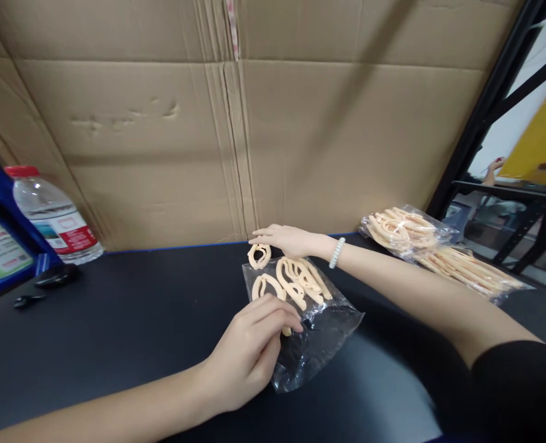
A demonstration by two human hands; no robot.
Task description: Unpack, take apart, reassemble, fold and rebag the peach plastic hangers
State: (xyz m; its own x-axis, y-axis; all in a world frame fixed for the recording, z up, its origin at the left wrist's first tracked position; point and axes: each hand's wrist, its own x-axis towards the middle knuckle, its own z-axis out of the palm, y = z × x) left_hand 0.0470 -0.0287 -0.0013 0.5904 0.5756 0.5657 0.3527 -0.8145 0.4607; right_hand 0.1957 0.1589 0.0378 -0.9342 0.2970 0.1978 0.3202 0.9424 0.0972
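A clear plastic bag (pixel 316 344) lies on the black table with several pale, beige looped and stick-like pieces (pixel 300 280) in its far half. My left hand (pixel 254 351) is at the bag's near left side, fingers curled together over its plastic. Part of a beige piece shows just below those fingertips. Beyond the bag's far edge, my right hand (pixel 286 239) reaches across with its fingers stretched out, low over a beige ring-shaped piece (pixel 259 255). Whether it touches that ring is hard to tell.
Two more filled bags, one of curled pieces (pixel 397 229) and one of straight sticks (pixel 471 267), lie at the right. A red-capped water bottle (pixel 58 218) and a dark object (pixel 57 275) are at the left. Cardboard (pixel 162 123) stands behind the table.
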